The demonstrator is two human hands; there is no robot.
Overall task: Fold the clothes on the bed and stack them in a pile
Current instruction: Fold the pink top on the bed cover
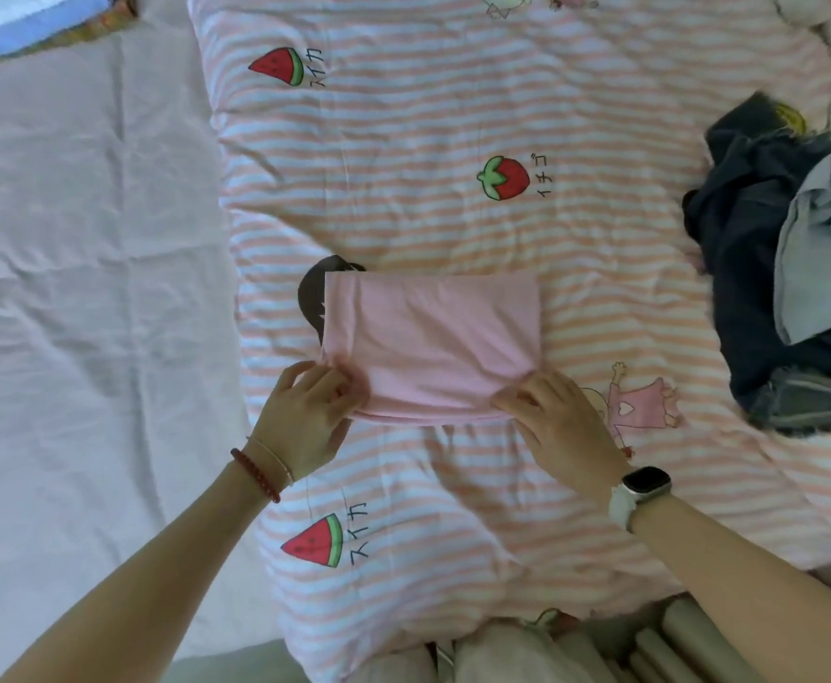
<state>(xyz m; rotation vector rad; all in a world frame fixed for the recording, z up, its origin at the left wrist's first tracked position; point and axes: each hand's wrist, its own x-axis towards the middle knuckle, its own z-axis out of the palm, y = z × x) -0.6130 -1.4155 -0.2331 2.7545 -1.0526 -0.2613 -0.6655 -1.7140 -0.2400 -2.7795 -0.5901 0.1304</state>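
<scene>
Two hands grip the folded pink garment (433,345) at frame centre on the striped quilt (453,115): left hand (305,421) and right hand (559,426) pinch its near corners. Keep edges aligned. Unfolded dark clothes (748,239) wait at right.

A home bedroom. A bed (83,288) carries a fruit-print striped quilt (453,115). Loose clothes (758,248) lie heaped at its side.

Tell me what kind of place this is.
Likely a bedroom: a person works on a bed with a fruit-print striped quilt over a lilac sheet, pink garment being folded, unfolded clothes heaped alongside.
</scene>
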